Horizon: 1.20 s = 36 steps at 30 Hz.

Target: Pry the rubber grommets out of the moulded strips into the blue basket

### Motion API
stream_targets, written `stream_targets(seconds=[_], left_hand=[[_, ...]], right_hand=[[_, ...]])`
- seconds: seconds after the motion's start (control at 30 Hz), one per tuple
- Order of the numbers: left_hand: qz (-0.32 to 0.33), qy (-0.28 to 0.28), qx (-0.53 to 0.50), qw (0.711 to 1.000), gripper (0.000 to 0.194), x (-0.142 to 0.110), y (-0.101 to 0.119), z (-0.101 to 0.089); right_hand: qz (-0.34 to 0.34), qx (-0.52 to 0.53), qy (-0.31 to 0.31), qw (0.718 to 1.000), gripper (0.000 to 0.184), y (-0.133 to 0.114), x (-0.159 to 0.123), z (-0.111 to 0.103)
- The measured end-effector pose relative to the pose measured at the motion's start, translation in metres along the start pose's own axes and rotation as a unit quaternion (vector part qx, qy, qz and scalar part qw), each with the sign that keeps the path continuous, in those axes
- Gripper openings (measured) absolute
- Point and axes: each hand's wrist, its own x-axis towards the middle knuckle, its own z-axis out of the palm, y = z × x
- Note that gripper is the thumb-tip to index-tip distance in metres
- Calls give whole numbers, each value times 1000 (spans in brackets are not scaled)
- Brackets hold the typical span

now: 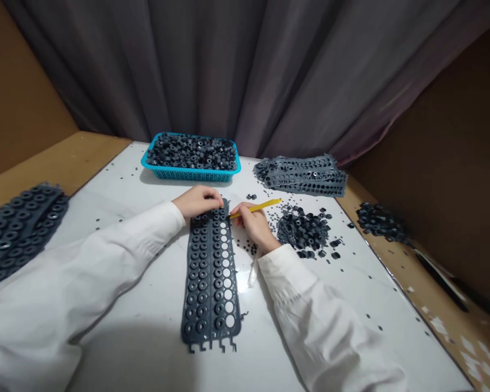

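A dark grey moulded rubber sheet lies lengthwise on the table, with rows of round ring-shaped parts in it. Along its right-hand row, most places are open holes with white showing through. At the far end of the sheet is my left hand, its fingers curled together and the tips touching the sheet near its upper right corner. Whatever is between those fingertips is hidden. My right hand grips a thin yellow pen-like tool, whose lower end meets the sheet's right edge near the top of the row of holes.
A blue basket full of small dark rings stands at the back. Punched-out sheets are stacked at back right, above a pile of loose dark pieces. More ringed sheets lie at left. Small black discs are scattered about the white tabletop.
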Motion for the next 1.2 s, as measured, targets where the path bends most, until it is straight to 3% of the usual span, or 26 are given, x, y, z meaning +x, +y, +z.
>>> stream_targets(seconds=[0.1, 0.2, 0.4, 0.67, 0.9, 1.07, 1.2], left_hand=[[138, -57, 229, 962, 14, 5, 3, 4], [191, -100, 319, 923, 17, 10, 1, 6], [187, -126, 386, 894, 18, 13, 0, 9], [190, -170, 559, 789, 13, 7, 11, 25], [228, -164, 560, 779, 16, 6, 4, 19], [230, -154, 513, 812, 17, 6, -1, 14], [235, -144, 499, 821, 18, 5, -5, 12]], right_hand=[[-3, 9, 2, 1000, 21, 2, 1, -1], [-6, 0, -6, 1000, 21, 4, 2, -2], [-35, -60, -22, 997, 25, -3, 0, -2], [-59, -90, -18, 994, 27, -4, -2, -1], [-41, -42, -16, 998, 24, -1, 0, -4], [-29, -9, -12, 999, 24, 2, 1, -5], [-27, -5, -18, 999, 24, 1, 0, -5]])
